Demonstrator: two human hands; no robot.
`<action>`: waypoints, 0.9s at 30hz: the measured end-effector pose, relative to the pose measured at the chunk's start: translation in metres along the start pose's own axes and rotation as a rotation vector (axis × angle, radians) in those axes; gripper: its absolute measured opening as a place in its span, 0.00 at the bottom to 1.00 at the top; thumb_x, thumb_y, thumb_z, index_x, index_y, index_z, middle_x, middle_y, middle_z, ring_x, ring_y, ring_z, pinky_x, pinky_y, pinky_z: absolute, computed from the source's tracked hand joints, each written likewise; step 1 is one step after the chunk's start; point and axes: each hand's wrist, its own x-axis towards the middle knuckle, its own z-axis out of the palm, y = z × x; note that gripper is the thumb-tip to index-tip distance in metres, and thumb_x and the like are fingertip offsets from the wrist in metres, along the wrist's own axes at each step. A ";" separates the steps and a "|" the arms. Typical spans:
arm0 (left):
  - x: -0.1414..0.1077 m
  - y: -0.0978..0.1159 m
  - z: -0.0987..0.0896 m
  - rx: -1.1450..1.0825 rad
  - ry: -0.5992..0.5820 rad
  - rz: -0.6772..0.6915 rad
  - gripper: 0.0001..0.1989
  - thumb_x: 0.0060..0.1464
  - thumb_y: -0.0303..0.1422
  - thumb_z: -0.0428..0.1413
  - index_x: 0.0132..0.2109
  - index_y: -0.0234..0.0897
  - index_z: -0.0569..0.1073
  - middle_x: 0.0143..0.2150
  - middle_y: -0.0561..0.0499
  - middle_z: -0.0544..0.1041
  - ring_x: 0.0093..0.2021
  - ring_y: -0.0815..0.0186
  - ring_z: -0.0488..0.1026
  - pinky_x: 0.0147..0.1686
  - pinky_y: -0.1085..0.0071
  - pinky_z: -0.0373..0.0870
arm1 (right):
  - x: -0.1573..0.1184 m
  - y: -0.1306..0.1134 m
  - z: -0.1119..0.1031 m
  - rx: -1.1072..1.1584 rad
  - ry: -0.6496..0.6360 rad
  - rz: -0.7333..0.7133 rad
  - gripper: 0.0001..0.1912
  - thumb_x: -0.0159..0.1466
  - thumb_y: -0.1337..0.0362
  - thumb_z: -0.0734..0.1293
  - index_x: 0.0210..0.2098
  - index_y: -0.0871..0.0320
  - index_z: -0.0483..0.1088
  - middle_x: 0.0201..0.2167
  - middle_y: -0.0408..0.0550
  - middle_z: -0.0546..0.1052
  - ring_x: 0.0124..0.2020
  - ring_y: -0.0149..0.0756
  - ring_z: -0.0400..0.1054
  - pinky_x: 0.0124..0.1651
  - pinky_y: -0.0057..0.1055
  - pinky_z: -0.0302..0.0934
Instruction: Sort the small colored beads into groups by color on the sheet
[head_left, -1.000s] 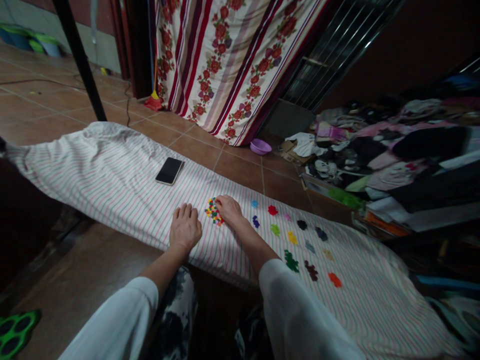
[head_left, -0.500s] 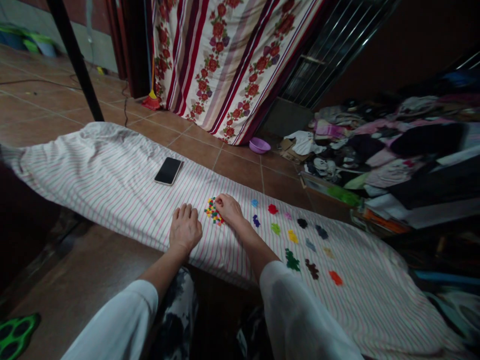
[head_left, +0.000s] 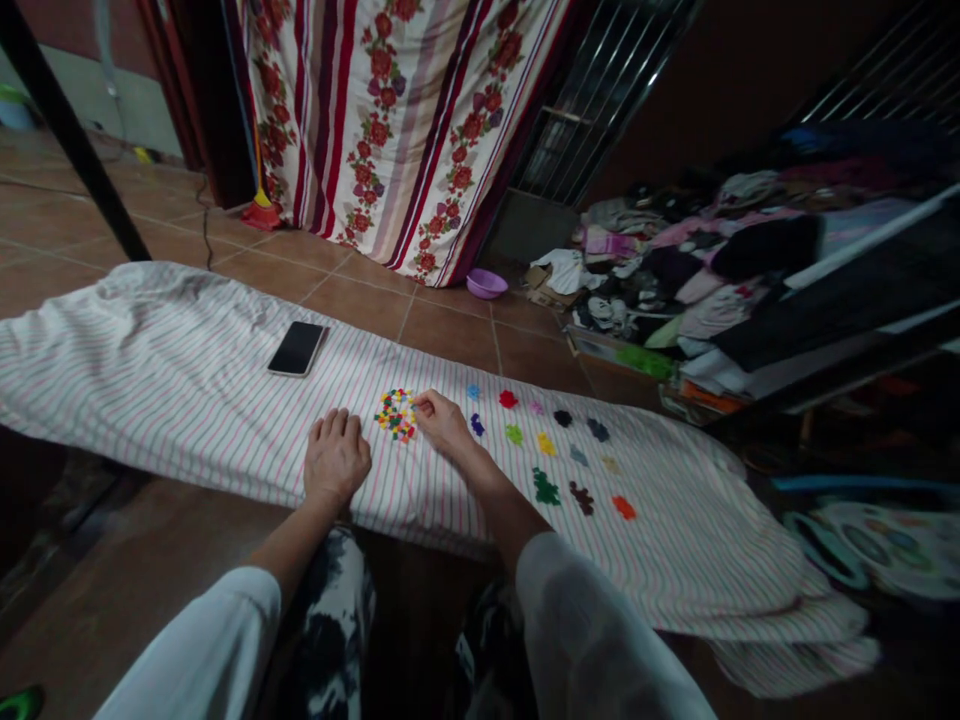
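My left hand [head_left: 337, 455] lies flat on the striped cloth [head_left: 214, 400], its fingers stretched forward and holding nothing. To its right is a pile of small mixed-colour pieces [head_left: 394, 415], in yellow, green, red and other colours. My right hand [head_left: 441, 418] is at the right edge of this pile, thumb and fingertips pinched together; whatever is between them is too small to make out. Right of that hand sit small single-colour heaps, among them a dark blue heap [head_left: 478, 425], a light blue heap [head_left: 473, 392], a red heap [head_left: 508, 399] and a dark green heap [head_left: 546, 487].
A phone [head_left: 298, 348] lies on the cloth at the left. Beyond the cloth are a purple basin [head_left: 487, 284] on the tiled floor, a floral curtain [head_left: 390, 130] and a broom [head_left: 261, 212]. Piled clothes [head_left: 697, 260] fill the right side.
The view has swung right, so everything appears shifted left. My right hand has moved back from over the mixed pile to its right edge, uncovering more pieces. My left hand stays flat.
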 end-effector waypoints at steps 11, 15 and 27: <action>0.001 0.000 -0.006 0.061 -0.004 0.028 0.18 0.58 0.31 0.46 0.50 0.32 0.74 0.55 0.36 0.75 0.57 0.49 0.71 0.55 0.53 0.65 | -0.054 0.029 -0.061 -0.112 0.032 -0.010 0.12 0.59 0.72 0.63 0.38 0.56 0.76 0.33 0.44 0.78 0.34 0.32 0.70 0.41 0.26 0.63; 0.001 0.002 -0.009 0.092 -0.024 0.004 0.18 0.56 0.32 0.48 0.51 0.35 0.74 0.55 0.38 0.75 0.54 0.50 0.72 0.54 0.53 0.66 | -0.068 0.049 -0.083 -0.036 0.088 0.021 0.10 0.60 0.70 0.64 0.38 0.56 0.77 0.33 0.45 0.79 0.34 0.32 0.72 0.41 0.28 0.65; 0.003 0.004 -0.013 0.144 -0.151 -0.078 0.21 0.59 0.38 0.40 0.51 0.37 0.70 0.59 0.41 0.73 0.57 0.52 0.70 0.56 0.51 0.65 | -0.132 0.129 -0.166 0.255 0.277 0.196 0.11 0.62 0.63 0.63 0.41 0.55 0.76 0.36 0.46 0.80 0.38 0.35 0.75 0.45 0.32 0.70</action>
